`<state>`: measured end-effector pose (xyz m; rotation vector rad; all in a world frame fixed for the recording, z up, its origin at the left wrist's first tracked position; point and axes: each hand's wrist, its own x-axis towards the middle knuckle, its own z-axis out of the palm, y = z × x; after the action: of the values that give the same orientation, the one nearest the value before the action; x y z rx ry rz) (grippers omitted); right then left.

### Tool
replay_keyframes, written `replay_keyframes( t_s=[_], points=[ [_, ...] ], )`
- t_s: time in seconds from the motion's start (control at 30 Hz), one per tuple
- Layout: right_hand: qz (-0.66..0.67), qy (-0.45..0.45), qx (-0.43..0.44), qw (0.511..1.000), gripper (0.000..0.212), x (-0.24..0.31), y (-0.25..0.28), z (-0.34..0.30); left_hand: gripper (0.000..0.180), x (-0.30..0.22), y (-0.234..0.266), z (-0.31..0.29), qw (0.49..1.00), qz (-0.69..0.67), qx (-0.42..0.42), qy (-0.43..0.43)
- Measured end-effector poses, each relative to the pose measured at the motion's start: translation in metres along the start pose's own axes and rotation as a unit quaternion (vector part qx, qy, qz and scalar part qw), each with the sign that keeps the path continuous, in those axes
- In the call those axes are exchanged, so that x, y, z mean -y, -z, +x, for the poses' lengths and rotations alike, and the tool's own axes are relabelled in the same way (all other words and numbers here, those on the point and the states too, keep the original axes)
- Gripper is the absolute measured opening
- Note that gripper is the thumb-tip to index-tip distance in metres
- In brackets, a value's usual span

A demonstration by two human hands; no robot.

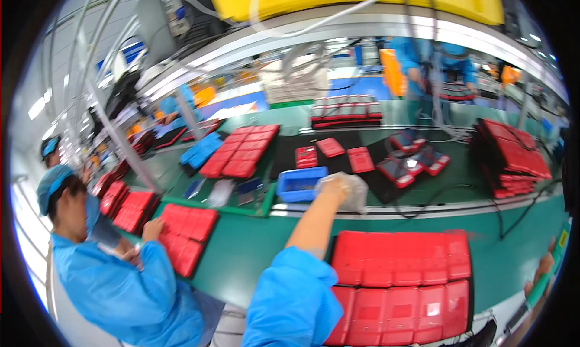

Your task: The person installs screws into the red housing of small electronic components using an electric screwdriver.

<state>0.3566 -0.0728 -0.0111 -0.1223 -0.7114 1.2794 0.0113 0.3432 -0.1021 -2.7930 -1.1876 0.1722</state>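
My left arm, in a blue sleeve, stretches forward across the bench. My left hand (336,186) is at a crumpled translucent plastic bag (356,196), right beside a small blue bin (294,193). Blur and the bag hide its fingers. At the far right rim, partly cut off, my right hand (545,265) has its fingers curled round a long green-edged piece (538,291). Between my arms lies a black tray holding rows of red rectangular cases (402,259). Beyond the bin, a few loose red cases (360,159) rest on a black mat.
At the left a co-worker in blue (130,286) touches another tray of red cases (187,223). Stacked red trays (513,159) stand at the back right, with a black cable (459,187) nearby. A metal shelf beam (362,29) carrying a yellow bin (356,2) crosses overhead.
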Motion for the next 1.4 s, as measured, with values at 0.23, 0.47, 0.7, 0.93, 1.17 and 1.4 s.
replay_keyframes(
  t_s=[0.23, 0.47, 0.7, 0.93, 1.17, 1.4],
  points=[
    [0.231, 0.111, 0.215, 0.943, 0.069, -0.064, -0.006, 0.038, 0.037, 0.018, -0.048, 0.026, 0.998, -0.006, -0.013, 0.06],
    [0.119, 0.045, -0.063, 0.99, 0.041, -0.086, -0.001, 0.068, 0.043, 0.033, -0.045, 0.01, 0.992, -0.076, -0.011, 0.097],
    [0.101, 0.104, 0.048, 0.988, 0.062, -0.083, -0.016, 0.081, 0.031, 0.041, -0.069, 0.02, 0.991, -0.069, -0.106, 0.038],
    [0.233, -0.034, 0.162, 0.958, 0.063, -0.099, -0.017, 0.072, 0.022, 0.057, -0.092, 0.017, 0.973, 0.057, -0.215, 0.057],
    [-0.132, 0.077, -0.079, 0.985, 0.04, -0.088, -0.044, 0.079, 0.011, 0.029, -0.049, 0.003, 0.313, -0.882, -0.186, 0.299],
    [0.012, 0.063, 0.08, 0.995, 0.063, -0.084, -0.05, 0.092, 0.018, 0.024, -0.047, -0.008, 0.184, -0.938, -0.14, 0.258]
  ],
)
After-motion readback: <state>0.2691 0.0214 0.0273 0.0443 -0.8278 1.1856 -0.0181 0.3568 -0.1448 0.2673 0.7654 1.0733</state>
